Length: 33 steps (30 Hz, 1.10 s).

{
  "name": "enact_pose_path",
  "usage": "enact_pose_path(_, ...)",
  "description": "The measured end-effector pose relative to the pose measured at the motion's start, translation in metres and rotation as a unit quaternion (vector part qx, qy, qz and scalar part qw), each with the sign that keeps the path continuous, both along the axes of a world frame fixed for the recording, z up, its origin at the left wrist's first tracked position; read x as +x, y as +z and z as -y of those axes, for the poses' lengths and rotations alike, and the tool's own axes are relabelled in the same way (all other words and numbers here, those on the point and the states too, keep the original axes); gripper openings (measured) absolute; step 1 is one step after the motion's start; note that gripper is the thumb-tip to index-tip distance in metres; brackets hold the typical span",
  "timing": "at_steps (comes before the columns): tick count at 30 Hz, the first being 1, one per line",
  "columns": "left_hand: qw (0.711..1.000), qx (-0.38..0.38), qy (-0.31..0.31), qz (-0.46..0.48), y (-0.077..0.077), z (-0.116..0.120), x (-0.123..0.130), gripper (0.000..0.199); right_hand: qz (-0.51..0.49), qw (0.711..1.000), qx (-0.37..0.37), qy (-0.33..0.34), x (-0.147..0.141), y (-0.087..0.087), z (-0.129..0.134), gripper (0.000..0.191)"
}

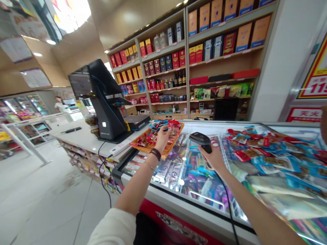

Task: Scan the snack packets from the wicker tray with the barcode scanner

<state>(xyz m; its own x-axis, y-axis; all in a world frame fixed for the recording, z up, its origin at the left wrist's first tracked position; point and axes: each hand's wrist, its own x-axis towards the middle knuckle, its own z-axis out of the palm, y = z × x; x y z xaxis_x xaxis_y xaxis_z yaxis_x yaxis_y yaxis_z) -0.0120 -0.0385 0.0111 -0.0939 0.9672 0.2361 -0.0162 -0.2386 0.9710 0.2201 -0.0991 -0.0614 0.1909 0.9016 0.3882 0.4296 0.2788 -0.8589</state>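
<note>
Shop interior: tall wooden shelving [187,64] ahead, stacked with red and gold boxed liquor [163,58]. Black point-of-sale terminal [99,102] stands on the white counter [76,137] to your left. Person in a white top [59,103] stands well back beyond it, apart from you.

You're leaning over a glass-topped chest freezer with a red front [168,221]. Red-and-blue snack packets [268,156] fill the bin on its right side. Woven orange wicker tray [178,136] sits on the freezer lid, heaped with small packets.

Your left hand [161,139], dark beaded bracelet at the wrist, has its fingers closed in a pinch on a small clear-and-red snack packet [174,128], held just above the right end of the tray. Your right hand [211,158] is wrapped around the grip of a black corded handheld barcode scanner [200,137], with its black cable [226,194] trailing down over the freezer's front edge.

Key relation: the packet is just left of the scanner head, near it, no contact visible. Left hand is the one on it; right is on the far side. Long axis looks roughly upright, but your fingers hide part of it, so can't confirm.
</note>
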Motion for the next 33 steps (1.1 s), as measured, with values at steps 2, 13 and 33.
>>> enact_pose_path(2,0.996,0.001,-0.061,0.064,-0.007,0.005,0.02,0.042,-0.042,0.999,-0.009,0.006,0.006,0.002,0.003,0.044)
enact_pose_path(13,0.901,-0.124,-0.236,0.342,-0.063,-0.001,0.098,0.023,-0.147,0.989,-0.016,-0.018,0.042,0.002,0.011,0.047)
enact_pose_path(33,0.924,-0.082,-0.24,0.285,-0.097,-0.002,0.094,0.057,0.056,0.997,-0.012,-0.059,0.028,0.002,0.014,0.043)
